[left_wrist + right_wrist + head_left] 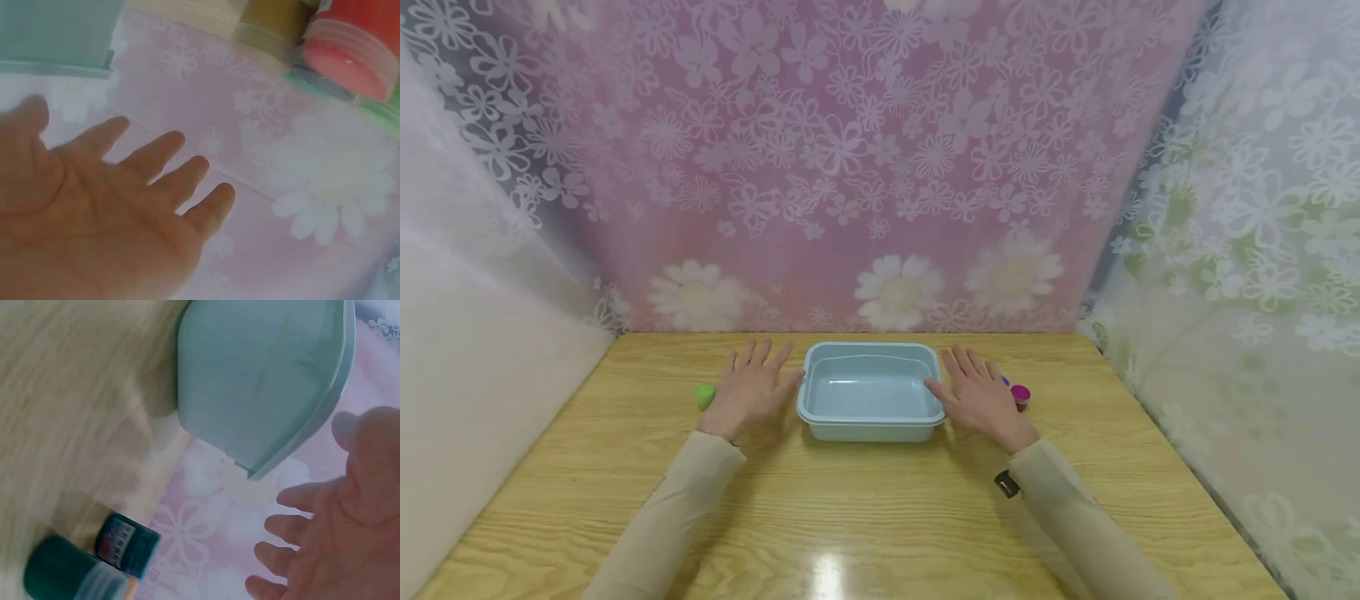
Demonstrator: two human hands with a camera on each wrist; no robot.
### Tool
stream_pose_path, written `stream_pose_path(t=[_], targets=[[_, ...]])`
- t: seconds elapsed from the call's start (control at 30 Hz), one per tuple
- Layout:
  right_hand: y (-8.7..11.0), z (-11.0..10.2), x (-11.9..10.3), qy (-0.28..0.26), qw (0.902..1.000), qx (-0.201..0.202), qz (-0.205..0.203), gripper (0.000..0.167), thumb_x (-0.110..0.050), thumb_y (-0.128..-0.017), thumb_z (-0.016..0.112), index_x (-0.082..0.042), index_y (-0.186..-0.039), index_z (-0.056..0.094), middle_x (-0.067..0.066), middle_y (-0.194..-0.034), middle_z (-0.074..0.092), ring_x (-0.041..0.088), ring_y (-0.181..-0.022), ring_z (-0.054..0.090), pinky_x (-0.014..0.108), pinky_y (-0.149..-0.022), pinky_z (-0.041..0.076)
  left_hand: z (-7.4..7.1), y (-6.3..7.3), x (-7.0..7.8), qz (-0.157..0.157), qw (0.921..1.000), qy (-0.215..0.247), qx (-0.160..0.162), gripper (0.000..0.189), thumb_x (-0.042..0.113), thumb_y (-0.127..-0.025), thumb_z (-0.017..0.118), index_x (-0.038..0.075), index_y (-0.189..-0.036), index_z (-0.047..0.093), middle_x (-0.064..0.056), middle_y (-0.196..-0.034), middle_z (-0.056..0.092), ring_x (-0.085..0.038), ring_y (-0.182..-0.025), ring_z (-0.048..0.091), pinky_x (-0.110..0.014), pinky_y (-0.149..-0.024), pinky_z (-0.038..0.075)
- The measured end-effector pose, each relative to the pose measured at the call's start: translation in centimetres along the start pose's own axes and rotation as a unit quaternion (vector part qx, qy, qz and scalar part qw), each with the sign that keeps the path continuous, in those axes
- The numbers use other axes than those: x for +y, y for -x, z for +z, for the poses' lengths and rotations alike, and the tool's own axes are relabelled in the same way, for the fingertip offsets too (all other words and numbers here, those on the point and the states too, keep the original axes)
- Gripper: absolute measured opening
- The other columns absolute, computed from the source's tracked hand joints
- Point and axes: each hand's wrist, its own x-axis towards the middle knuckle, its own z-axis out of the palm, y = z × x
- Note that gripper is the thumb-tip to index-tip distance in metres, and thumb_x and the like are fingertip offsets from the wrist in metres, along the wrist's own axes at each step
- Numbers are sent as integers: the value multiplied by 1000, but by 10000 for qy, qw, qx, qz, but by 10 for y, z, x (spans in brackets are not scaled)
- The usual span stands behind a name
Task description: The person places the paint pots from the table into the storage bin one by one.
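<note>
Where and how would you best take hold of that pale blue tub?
Probably under the rim at its short ends, left hand from the left, right hand from the right: the rim juts past the walls, and the tub sits upright between both hands.

We see a pale blue basin and a yellow-brown, wood-grained counter. A pink cloth shows us white flowers and yellow-centred white daisies; a whitish curtain adds green patches. The sleeves look beige. We pick out a bright green tub, a magenta lid, a red jar and an olive-brown jar, plus two dark green containers with pale labels
</note>
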Motion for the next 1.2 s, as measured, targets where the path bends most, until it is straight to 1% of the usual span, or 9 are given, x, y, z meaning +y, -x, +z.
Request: stream_pose_path(t=[0.23,0.33,0.43,0.5,0.6,0.77,0.9,1.03,1.2], targets=[[0,1,1,-878,9931,779,46,65,-52,-101,44,-9,-150,41,19,-155,35,41,-142,35,62,-113,34,-1,-9,-10,375,9970,369,570,66,58,-102,31,14,-151,39,-22,-155,35,-44,-145,25,-65,-118,21],[0,1,1,-1534,9800,1263,-23,53,-43,-99,54,-8,-139,55,18,-142,52,38,-128,52,57,-104,46,-2,-12,-16,378,9922,827,853,69,62,-100,32,12,-145,48,-18,-145,50,-40,-134,44,-62,-110,37],[0,3,4,-2265,9629,1464,24,39,-33,-97,62,-6,-124,66,15,-122,66,30,-106,65,44,-89,58,-1,-14,-26,267,9843,1442,985,71,66,-98,33,13,-140,54,-14,-134,60,-35,-121,57,-57,-98,49],[1,4,6,-2887,9487,1264,246,32,-31,-96,64,-7,-117,69,13,-111,69,27,-90,67,38,-76,61,-1,-16,-34,204,9770,1906,938,68,65,-98,35,13,-135,58,-12,-125,64,-33,-112,61,-53,-91,53],[4,6,9,-3814,9194,739,622,32,-29,-95,66,-5,-116,69,12,-106,70,22,-82,65,35,-72,61,-1,-19,-47,149,9620,2626,734,61,61,-100,38,12,-127,63,-14,-118,66,-34,-106,63,-50,-88,55],[9,8,14,-5169,8520,1,830,39,-19,-95,67,5,-125,61,9,-108,66,12,-89,63,39,-85,60,-5,-18,-70,202,9348,3544,134,56,54,-101,41,8,-124,63,-23,-119,63,-39,-104,61,-48,-81,56],[13,13,20,-5778,8107,-372,869,44,-10,-93,68,7,-131,54,6,-111,62,12,-97,61,46,-97,55,-8,-15,-89,128,9274,3730,-262,53,47,-101,49,6,-133,57,-23,-125,61,-37,-105,60,-41,-75,55],[15,18,27,-6002,7904,-806,921,52,-10,-92,69,2,-138,49,16,-128,55,16,-104,62,50,-104,50,-8,-11,-103,149,9286,3678,-466,47,35,-98,60,5,-135,56,-21,-131,59,-32,-106,60,-37,-76,56],[14,20,27,-6164,7757,-1067,837,59,-9,-92,68,1,-144,42,27,-142,45,18,-106,64,47,-105,48,-8,-11,-113,310,9308,3600,-557,46,29,-93,69,4,-131,60,-20,-132,59,-32,-113,58,-43,-89,56]])
